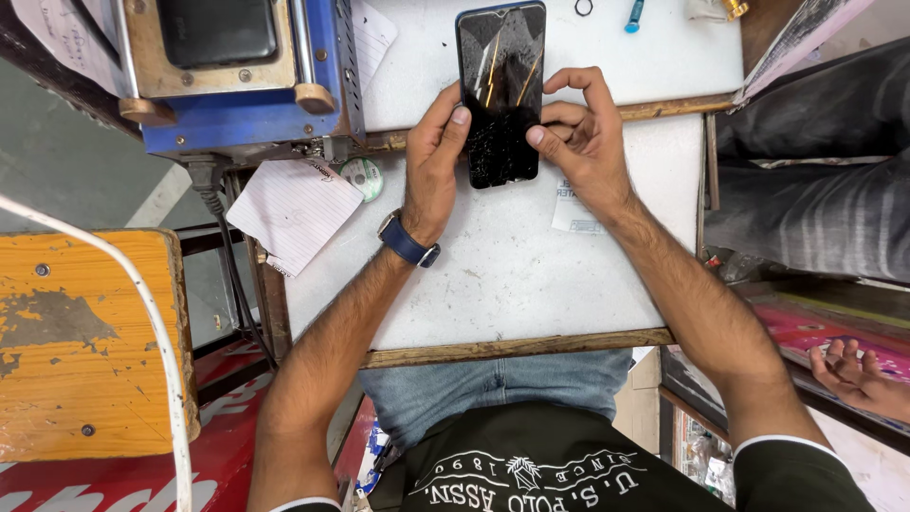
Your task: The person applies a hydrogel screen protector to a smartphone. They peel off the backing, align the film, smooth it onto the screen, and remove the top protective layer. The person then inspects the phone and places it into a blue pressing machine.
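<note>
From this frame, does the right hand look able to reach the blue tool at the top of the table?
Probably yes. The blue tool lies in the open on the white table, beyond the right hand, with nothing between them. That hand would first have to let go of the cracked phone, which both hands hold.

bare forearms, blue wristwatch (409,243) on left wrist, dark white-trimmed short sleeves, blue jeans (493,384).

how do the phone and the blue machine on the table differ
The phone is thin, flat and black with a cracked screen; the blue machine is bulky and boxy with a metal top. The phone is held by both hands, left hand and right hand; the machine stands untouched. Both rest on the white table.
</note>
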